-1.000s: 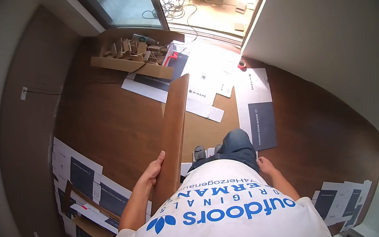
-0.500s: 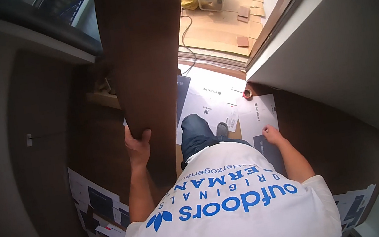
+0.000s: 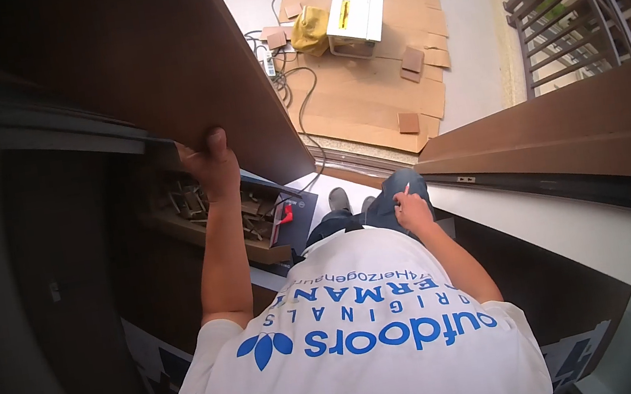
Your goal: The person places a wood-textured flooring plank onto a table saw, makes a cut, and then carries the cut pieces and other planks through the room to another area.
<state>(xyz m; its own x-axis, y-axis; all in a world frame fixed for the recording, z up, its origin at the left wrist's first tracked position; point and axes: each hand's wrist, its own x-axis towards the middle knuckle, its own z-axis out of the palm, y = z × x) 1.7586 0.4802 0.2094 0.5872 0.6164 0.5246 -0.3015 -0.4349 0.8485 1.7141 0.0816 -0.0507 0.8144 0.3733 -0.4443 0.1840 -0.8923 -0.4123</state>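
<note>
My left hand (image 3: 209,164) is closed on a long dark brown wooden board (image 3: 118,79), gripping its lower edge as it reaches up past the top left of the view. My right hand (image 3: 414,211), low at right of centre by my thigh, holds a slim pencil-like stick (image 3: 406,190). Below the raised board, to the left of my legs, a cardboard box (image 3: 245,246) holds wood offcuts. A red tool (image 3: 285,213) lies beside it.
Beyond the doorway threshold (image 3: 368,165), a white machine (image 3: 355,16) with a yellow bag (image 3: 312,34) stands on cardboard (image 3: 403,21), among cables and small square pieces. A slatted railing (image 3: 560,22) runs along the right. A white wall edge (image 3: 546,211) borders the doorway.
I have moved forward to the doorway, and the view shows more of the area outside. My left hand has lifted the board higher and forward; my right hand has moved leftward and up.
</note>
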